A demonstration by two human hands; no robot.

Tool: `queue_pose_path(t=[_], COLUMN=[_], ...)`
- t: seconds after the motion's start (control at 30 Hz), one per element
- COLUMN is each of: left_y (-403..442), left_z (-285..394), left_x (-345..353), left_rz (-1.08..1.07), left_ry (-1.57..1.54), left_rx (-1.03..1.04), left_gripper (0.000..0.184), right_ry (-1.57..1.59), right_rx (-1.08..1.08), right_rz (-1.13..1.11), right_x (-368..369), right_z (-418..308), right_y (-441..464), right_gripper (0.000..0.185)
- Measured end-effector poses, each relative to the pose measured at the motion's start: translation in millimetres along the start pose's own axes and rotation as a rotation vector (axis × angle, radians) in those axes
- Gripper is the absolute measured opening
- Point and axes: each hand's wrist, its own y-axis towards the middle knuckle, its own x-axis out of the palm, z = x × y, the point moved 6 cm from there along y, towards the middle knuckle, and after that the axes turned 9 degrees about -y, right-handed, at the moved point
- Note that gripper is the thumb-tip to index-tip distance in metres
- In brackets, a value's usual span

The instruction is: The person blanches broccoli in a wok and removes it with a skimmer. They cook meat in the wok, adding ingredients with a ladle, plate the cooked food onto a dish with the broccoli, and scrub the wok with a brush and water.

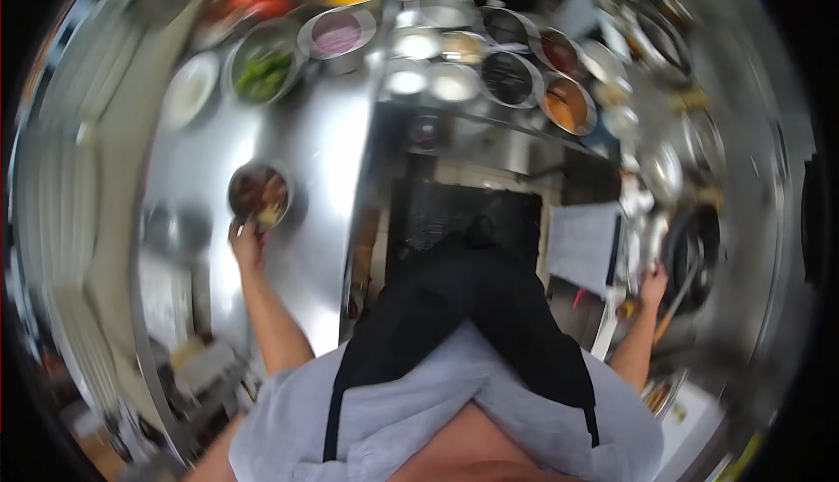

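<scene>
The bowl is small, round and deep, with a thin rim that catches a little light. It is held by its near edge, mouth up and roughly level, over the left-hand desk; whether its base touches the surface cannot be told. Inside lies food in dark reddish-brown pieces, with a pale yellow patch at the near side. The wok, black and round, sits at the far right with its hollow up. Across its near part leans a spatula, metal shank inside, light brown handle slanting out over the rim. Blur hides the spatula's head and the wok's contents.
</scene>
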Motion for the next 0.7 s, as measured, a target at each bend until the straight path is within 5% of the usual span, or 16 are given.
queue_pose_path(t=[0.07,0.2,0.33,0.5,0.53,0.7], left_y=[-41,-86,-150,-290,-326,-520], left_z=[22,10,-30,-95,-104,-144], left_x=[47,143,266,449,481,650], left_rz=[-0.056,-0.324,-0.691,-1.102,-1.159,-1.468], left_ry=[-0.002,0.203,0.237,0.371,0.383,0.365], left_rx=[0.035,0.027,-0.112,-0.227,-0.238,-0.224], left_gripper=[0.031,0.016,0.013,0.009,0.007,0.019], right_ry=[-0.179,-0.377,-0.218,0.003,0.363,0.787], right_rx=[0.104,0.8,0.747,0.438,0.571,0.63], right_rz=[0.374,0.171,-0.034,-0.007,-0.057,-0.015], right_x=[-57,-124,-83,-43,-45,-58], right_z=[89,119,199,240,232,242], right_y=[-10,-74,-68,-63,-69,-80], right_gripper=[0.043,0.059,0.074,0.075,0.076,0.077])
